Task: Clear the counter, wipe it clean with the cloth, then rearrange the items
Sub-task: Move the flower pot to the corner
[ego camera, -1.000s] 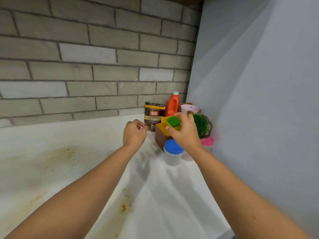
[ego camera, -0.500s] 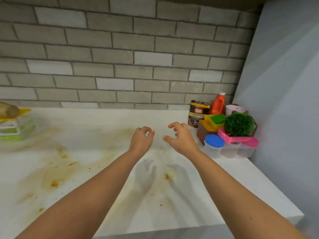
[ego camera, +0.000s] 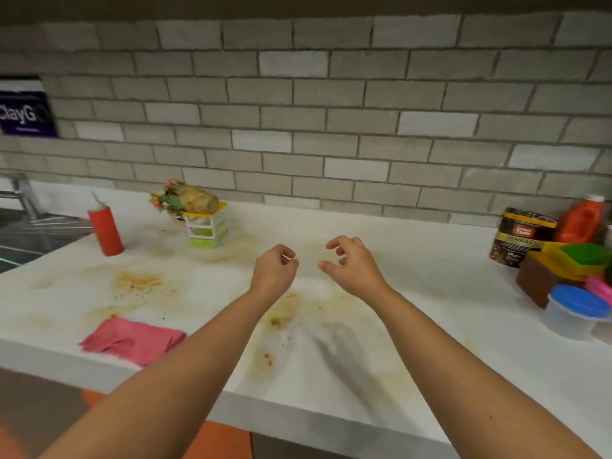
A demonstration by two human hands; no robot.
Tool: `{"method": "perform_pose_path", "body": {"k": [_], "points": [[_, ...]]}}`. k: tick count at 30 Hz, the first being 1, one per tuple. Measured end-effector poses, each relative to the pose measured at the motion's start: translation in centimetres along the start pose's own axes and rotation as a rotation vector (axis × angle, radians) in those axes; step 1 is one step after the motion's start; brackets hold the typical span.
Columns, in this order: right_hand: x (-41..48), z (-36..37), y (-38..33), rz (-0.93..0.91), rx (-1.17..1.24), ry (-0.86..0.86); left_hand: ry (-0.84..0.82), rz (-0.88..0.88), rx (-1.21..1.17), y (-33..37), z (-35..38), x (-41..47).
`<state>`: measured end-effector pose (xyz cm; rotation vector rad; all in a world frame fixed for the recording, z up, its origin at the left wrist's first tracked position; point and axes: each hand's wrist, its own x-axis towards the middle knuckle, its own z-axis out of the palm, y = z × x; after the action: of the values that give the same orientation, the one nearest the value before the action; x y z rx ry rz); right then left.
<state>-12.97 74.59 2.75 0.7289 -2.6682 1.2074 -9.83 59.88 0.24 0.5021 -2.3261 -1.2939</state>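
Both hands hover over the middle of the surface point(ego camera: 430, 293), well apart from everything on it. The right hand point(ego camera: 356, 271) is loosely curled with fingers spread and holds nothing. The left hand point(ego camera: 274, 271) is curled tighter, thumb against forefinger; a pale sliver shows there, and I cannot tell whether it pinches something tiny or nothing at all.

The clearing step looks only partly done. A cluster sits at the back right corner: a granules pouch point(ego camera: 521, 236), an orange bottle point(ego camera: 580, 220), a yellow box with a green lid point(ego camera: 584, 258) on a brown block point(ego camera: 536, 286), and a blue-lidded tub point(ego camera: 574, 314). Toward the back left stand a red squeeze bottle point(ego camera: 105, 228), near the edge by the sink point(ego camera: 23, 233), and a small green-and-white drawer stack point(ego camera: 207, 228) with a floral log ornament point(ego camera: 188, 200) lying on top.

The pink cloth point(ego camera: 132, 339) lies folded near the front edge, left of the arms, untouched. Brown stains point(ego camera: 142, 281) spread across the middle and left.

The next move probably calls for a reach leftward to the bottle or the drawer stack (the ornament on top looks ready to roll off, so lift it level) before taking up the cloth.
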Motion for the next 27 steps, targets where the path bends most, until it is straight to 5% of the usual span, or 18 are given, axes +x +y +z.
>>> {"method": "perform_pose_path", "body": {"k": [11, 27], "points": [[2.5, 14.2, -11.0, -0.085, 0.049, -0.111, 0.116, -0.074, 0.059, -10.3, -15.6, 3.1], [14.3, 22.9, -12.5, -0.146, 0.046, -0.168, 0.159, -0.143, 0.047, -16.4, -19.1, 13.8]]}}
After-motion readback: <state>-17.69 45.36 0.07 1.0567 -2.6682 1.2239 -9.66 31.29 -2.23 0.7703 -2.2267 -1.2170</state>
